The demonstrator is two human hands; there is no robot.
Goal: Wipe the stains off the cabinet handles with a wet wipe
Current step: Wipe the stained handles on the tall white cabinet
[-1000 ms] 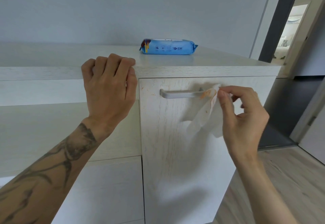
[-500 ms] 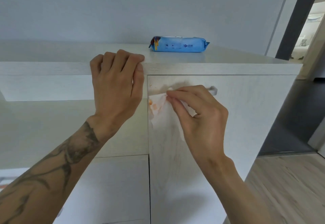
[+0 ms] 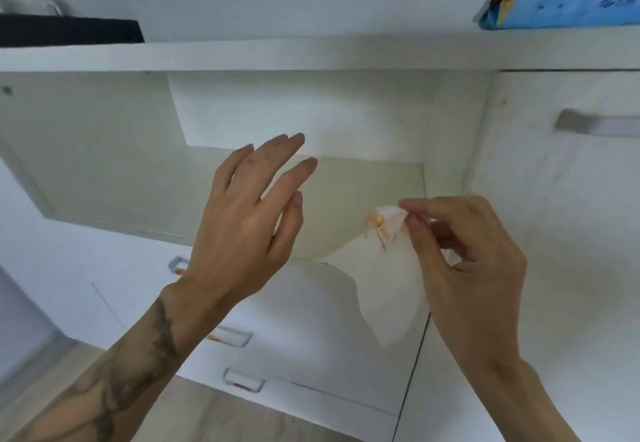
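The right hand (image 3: 467,261) pinches the wet wipe (image 3: 388,285) by its top corner, thumb against forefinger. The sheet hangs limp below that pinch, with orange smears beside it. The left hand (image 3: 249,219) is spread, holds nothing and is apart from the right.

Judgement: the wipe is light, soft and damp, and will bunch. Better to gather it over the fingertips, clean part outward.

The drawer handles (image 3: 244,381) below the left wrist show red marks. The door handle (image 3: 595,126) above the right hand is blurred.

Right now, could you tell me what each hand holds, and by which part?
The right hand pinches the wet wipe at its orange-stained upper end; the rest hangs free. The left hand holds nothing, fingers straight.
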